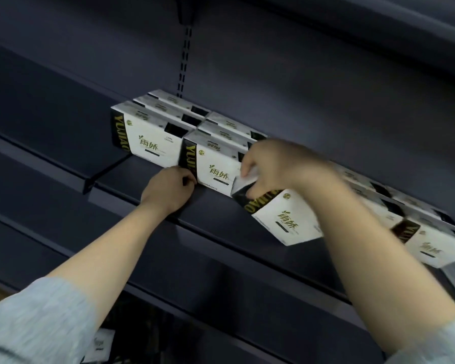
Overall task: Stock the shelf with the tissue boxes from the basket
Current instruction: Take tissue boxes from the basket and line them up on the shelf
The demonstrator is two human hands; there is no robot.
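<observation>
1. Nearest, our right hand (271, 166) grips a white-and-black cardboard tissue box (279, 216) by its upper corner, tilted at the dark metal shelf (147, 190) edge.
2. Our left hand (168, 190), fingers curled, pinches the neighbouring shelved box (210, 169) by its black corner.
3. Beyond, we should level the held box, then slide it flush beside that neighbour.

Two bare hands, the left hand (168, 190) and the right hand (276, 166). At least nine white-and-black cardboard tissue boxes (153, 143) show; blur at the right hides any more. One dark metal shelf (221, 222) carries them.
</observation>
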